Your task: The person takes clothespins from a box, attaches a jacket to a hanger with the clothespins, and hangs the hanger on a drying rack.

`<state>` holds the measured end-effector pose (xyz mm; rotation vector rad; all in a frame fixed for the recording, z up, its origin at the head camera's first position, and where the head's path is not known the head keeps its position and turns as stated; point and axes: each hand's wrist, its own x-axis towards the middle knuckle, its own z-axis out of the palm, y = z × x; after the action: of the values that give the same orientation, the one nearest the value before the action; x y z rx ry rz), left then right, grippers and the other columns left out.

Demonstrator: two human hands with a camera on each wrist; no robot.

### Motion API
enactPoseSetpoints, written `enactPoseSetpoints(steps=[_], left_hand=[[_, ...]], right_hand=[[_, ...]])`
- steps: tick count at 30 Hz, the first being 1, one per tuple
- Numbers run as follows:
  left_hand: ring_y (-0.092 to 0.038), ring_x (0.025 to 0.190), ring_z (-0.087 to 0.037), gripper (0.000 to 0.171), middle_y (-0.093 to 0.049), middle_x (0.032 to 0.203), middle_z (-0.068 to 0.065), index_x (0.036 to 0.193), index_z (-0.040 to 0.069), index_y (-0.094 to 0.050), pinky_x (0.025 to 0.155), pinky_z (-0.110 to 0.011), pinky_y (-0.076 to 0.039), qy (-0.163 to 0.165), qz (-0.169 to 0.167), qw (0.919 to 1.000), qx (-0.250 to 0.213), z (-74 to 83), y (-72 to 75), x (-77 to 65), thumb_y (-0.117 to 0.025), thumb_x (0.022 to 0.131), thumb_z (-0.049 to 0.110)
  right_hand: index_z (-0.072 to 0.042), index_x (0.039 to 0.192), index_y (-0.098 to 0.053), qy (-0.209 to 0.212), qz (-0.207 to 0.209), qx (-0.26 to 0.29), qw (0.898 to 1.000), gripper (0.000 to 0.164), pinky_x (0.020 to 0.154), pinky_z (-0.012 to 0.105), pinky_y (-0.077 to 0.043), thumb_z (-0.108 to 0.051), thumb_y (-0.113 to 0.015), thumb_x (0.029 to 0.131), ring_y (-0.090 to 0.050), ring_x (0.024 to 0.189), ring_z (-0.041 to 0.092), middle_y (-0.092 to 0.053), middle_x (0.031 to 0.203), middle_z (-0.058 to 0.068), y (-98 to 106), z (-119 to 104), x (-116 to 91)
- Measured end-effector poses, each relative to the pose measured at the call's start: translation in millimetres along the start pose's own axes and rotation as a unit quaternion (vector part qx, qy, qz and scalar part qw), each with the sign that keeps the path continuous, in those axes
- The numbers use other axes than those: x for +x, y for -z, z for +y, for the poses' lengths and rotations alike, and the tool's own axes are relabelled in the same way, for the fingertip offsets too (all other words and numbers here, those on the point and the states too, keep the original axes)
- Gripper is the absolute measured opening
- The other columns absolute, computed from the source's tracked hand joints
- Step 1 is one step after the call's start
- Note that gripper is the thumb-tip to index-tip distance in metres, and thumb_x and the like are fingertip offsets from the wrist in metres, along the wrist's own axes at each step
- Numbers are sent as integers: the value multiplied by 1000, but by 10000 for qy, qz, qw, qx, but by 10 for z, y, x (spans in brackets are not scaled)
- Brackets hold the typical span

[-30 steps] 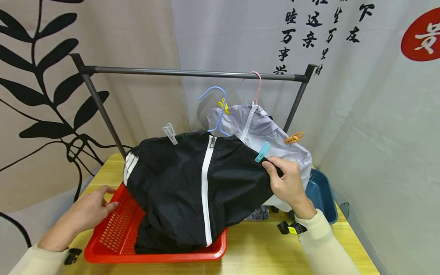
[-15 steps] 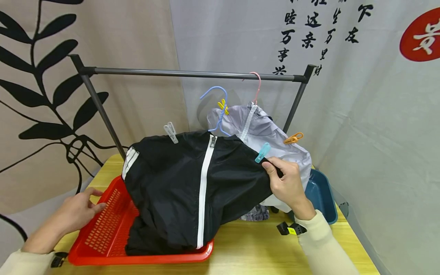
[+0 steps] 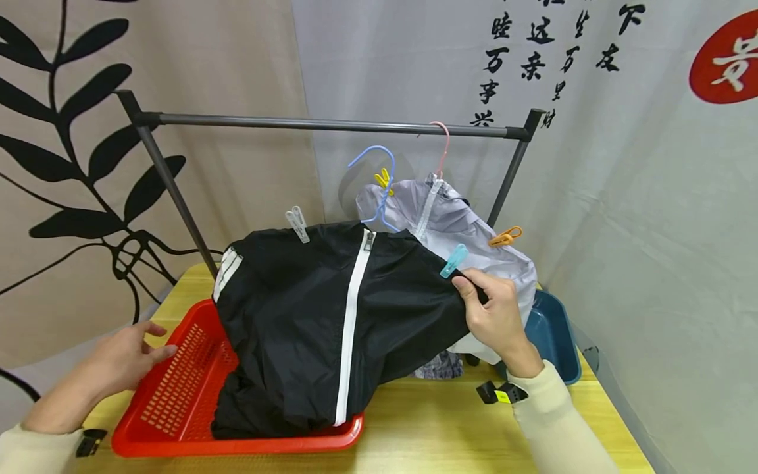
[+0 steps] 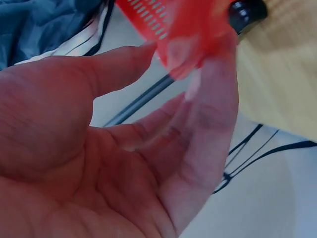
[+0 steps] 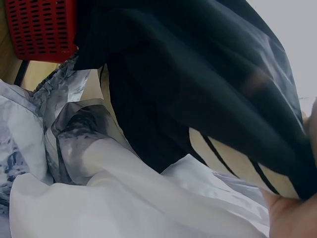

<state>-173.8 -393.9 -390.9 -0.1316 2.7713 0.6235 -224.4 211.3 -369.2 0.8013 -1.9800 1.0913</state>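
Observation:
My right hand pinches the shoulder end of a black jacket with a white zip, beside a turquoise clothespin. A white clothespin clips its other shoulder. From its collar rises the hook of a blue hanger, below the rack bar and apart from it. The jacket's lower part lies in a red basket. At the basket's left rim is my left hand, thumb and fingers spread apart; in the left wrist view, blurred red covers the fingertips, so contact is unclear.
Behind stands a grey rack. A light grey jacket hangs from it on a pink hanger, with yellow and orange clothespins. A blue bin stands at the wooden table's right side.
The red basket has slid left along with my left hand, mostly in the first half second. The jacket's lower part has shifted slightly left; my right hand keeps its hold, almost still.

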Motion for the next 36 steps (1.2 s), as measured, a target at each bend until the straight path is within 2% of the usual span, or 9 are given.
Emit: enactPoseSetpoints(steps=[6,9,14,18,24,29,32,36], left_hand=[[-76,89,-40,70,-75,113,-40,144,-23,-52,75,-52,-66,92,447,9977,505,185,85,-90,-80,110,32],[-75,92,-45,66,-75,115,-40,141,-20,-57,75,-56,-66,-114,620,9957,674,339,85,-127,-81,110,33],[-75,91,-41,59,-80,110,-32,136,-14,-67,79,-61,-67,-641,762,9915,842,577,11,-154,-86,106,34],[-76,93,-39,59,-81,110,-27,134,-10,-70,83,-65,-67,-908,725,9891,908,706,-69,-173,-89,103,36],[-73,92,-29,58,-81,110,-18,130,-5,-72,86,-59,-69,-1164,481,9876,933,903,-192,-191,-93,100,40],[-73,100,-31,60,-81,119,-19,132,-2,-72,95,-62,-68,-1343,278,9864,909,1054,-283,-203,-95,97,41],[-72,104,-31,68,-80,122,-19,139,-1,-69,97,-63,-67,-1421,216,9851,945,1111,-325,-201,-96,96,44],[-73,108,-33,85,-78,129,-23,152,-4,-60,100,-66,-67,-1347,99,9867,907,1159,-365,-201,-96,96,48]], right_hand=[[-2,95,-80,-14,12,-77,10000,17,74,20,-56,14,-77,100,-75,74,18,-82,86,7,-20,13,0],[-3,95,-80,-31,11,-104,9999,18,73,21,-55,14,-77,100,-74,74,17,-81,85,7,-19,20,8],[-2,95,-80,-8,61,-133,9999,17,72,21,-55,14,-77,100,-74,73,16,-81,85,7,-23,24,10],[-3,94,-80,4,48,-109,9999,18,72,21,-55,14,-77,100,-75,73,17,-82,85,7,-35,28,2],[-2,94,-80,0,61,-164,9998,17,72,21,-55,14,-77,100,-75,73,18,-81,85,6,-38,31,-14],[-1,95,-80,-45,84,-242,9997,16,72,21,-56,13,-77,100,-76,73,19,-82,85,7,-36,37,-25],[-1,94,-80,-39,102,-259,9996,16,70,21,-55,13,-77,101,-76,71,19,-81,85,8,-37,40,-21],[-2,95,-80,-22,90,-231,9997,16,71,21,-56,12,-77,101,-76,72,20,-82,85,7,-45,46,-19]])
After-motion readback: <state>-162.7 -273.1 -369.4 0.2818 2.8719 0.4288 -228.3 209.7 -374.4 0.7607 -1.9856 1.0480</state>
